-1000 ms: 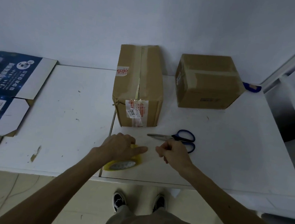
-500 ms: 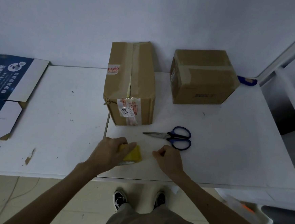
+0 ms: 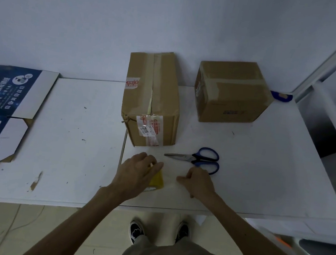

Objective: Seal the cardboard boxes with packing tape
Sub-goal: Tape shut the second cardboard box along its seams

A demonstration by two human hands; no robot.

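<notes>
Two cardboard boxes [image 3: 151, 100] are standing at the far side of the desk [image 3: 71, 140]. Nearer, the left hand [image 3: 137, 173] is gripping the yellow tape roll [image 3: 157, 179] while the right hand [image 3: 198, 182], just apart, is pinching its loose end beside the scissors [image 3: 196, 159].

This is looking like a plain packing or mailing room, not a home. A white worktable [image 3: 71, 140] is standing against a bare pale wall [image 3: 171, 17]. Two taped cardboard boxes are sitting along its far edge: a taller box [image 3: 152, 90] bearing shipping labels, and a squat box [image 3: 232, 96] toward the far right corner. Scissors [image 3: 196, 159] are lying near the front edge, and a flattened printed carton [image 3: 10, 105] is overhanging the left edge.
</notes>
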